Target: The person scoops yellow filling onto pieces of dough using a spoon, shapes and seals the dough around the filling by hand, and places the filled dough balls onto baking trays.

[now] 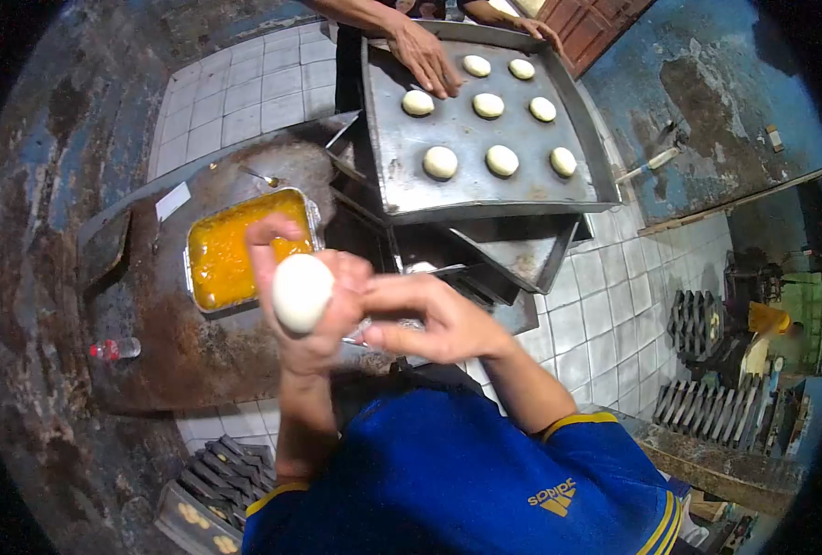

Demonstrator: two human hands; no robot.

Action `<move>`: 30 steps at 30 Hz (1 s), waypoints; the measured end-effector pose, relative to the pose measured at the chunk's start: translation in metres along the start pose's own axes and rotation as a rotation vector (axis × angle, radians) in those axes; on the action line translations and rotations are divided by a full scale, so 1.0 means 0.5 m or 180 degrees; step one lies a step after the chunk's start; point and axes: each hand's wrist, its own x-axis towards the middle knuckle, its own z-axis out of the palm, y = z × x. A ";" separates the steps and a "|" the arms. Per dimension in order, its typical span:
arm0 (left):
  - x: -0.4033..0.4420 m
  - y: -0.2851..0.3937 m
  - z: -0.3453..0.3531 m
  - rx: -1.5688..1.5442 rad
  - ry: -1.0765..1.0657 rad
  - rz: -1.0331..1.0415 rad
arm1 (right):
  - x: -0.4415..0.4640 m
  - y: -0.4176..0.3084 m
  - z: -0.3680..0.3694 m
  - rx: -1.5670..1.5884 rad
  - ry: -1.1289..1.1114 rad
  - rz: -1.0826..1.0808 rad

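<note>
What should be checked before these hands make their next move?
1. Dough ball held: ok, it is in the left hand.
2. Right hand unobstructed: cannot tell, its fingertips are blurred beside the left hand.
3. Yellow mixture nearby: ok, its foil container is just behind the left hand.
4. Large tray has bare space: ok, gaps show between the dough pieces.
5. Tray free of other hands: not ok, a co-worker's hand is over it.
6. Ball's underside smooth: cannot tell, it is hidden.

blue short-sleeved shirt (429,472) — yellow trim, seemingly adidas-marked.
</note>
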 end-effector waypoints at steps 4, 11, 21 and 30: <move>-0.024 -0.085 -0.049 0.2621 -0.0055 0.0156 | -0.051 -0.066 -0.095 -0.0613 0.0254 0.0483; -0.040 -0.232 0.068 0.2538 -0.1034 -0.0476 | -0.123 -0.050 -0.192 -0.1146 0.0434 0.0586; -0.027 -0.382 0.167 0.2745 -0.1983 -0.0632 | -0.235 -0.037 -0.315 -0.1223 0.0982 0.1220; 0.057 -0.330 0.116 0.4399 -0.1854 -0.0235 | -0.228 0.176 -0.438 -0.3124 0.0029 0.1200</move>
